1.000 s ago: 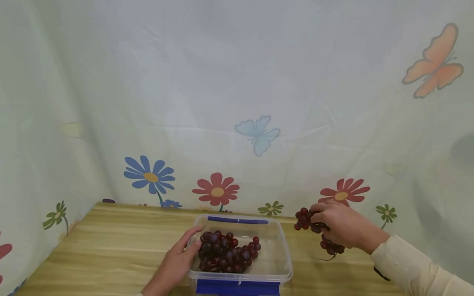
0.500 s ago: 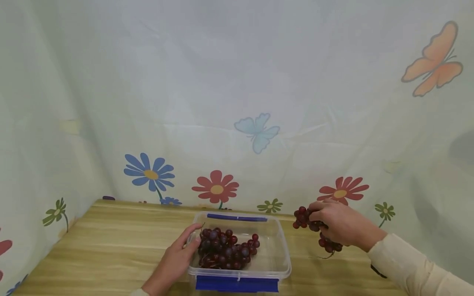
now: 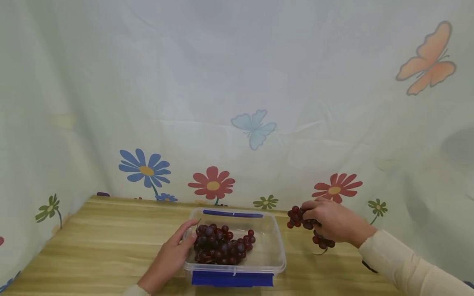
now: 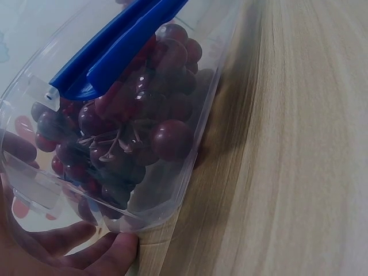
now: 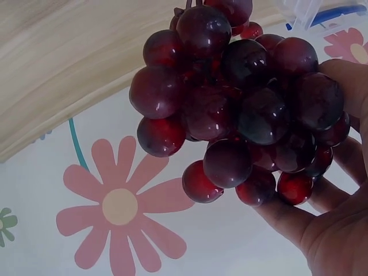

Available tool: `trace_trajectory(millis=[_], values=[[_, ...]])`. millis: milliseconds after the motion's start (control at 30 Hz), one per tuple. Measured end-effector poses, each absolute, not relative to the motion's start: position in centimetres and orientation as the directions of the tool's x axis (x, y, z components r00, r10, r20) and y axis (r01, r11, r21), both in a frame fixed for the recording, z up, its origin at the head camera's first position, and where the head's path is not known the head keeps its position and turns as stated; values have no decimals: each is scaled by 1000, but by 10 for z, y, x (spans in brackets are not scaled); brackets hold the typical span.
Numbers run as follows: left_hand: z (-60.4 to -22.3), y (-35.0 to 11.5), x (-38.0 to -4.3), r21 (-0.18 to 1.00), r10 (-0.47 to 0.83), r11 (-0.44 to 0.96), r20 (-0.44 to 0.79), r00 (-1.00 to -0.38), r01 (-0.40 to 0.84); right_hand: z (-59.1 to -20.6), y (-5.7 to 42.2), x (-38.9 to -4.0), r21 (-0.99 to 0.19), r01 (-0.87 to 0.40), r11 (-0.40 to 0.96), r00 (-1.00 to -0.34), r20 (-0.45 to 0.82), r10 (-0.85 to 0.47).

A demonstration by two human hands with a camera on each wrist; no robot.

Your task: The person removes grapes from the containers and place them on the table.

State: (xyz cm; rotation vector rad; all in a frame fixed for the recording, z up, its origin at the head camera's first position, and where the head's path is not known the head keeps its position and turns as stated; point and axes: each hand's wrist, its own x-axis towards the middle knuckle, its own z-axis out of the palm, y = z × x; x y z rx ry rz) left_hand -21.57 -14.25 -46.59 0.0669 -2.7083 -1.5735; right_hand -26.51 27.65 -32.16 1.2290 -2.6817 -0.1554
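My right hand (image 3: 331, 220) holds a bunch of dark red grapes (image 5: 230, 109) in the air, to the right of a clear plastic container (image 3: 279, 242). In the right wrist view the fingers curl behind the bunch, which partly hides them. A stem end dangles below it in the head view. With my left hand (image 3: 168, 257) I grip the container's left side, thumb near the rim. The left wrist view shows several fingertips (image 4: 118, 253) against the lower corner of the wall. More dark grapes (image 3: 222, 244) lie inside, mostly on the left.
The container has a blue clip (image 3: 232, 278) at its front and another blue strip (image 3: 233, 213) at the back. It stands on a wood-grain table (image 3: 111, 242). A curtain (image 3: 185, 82) with printed flowers and butterflies hangs behind the table and at both sides.
The whole head view has shifted slightly, so everything appears a little further left and up. Both hands keep their holds, and the bunch stays beside the container.
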Motion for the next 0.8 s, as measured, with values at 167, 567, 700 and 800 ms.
trace_trajectory(millis=[167, 567, 700, 800], values=[[-468, -144, -215, 866, -44, 499, -19, -999, -39, -324, 275, -265, 163, -736, 657, -650, 105, -753], [-468, -143, -218, 869, -43, 495, -7, -999, -27, -325, 275, -268, 163, -732, 662, -655, 104, -749], [-468, -142, -218, 872, -41, 489, -2, -999, -22, -327, 271, -270, 157, -739, 655, -648, 100, -755], [-468, -142, -217, 870, -42, 492, 1, -999, -20, -330, 267, -271, 165, -747, 644, -637, 98, -764]])
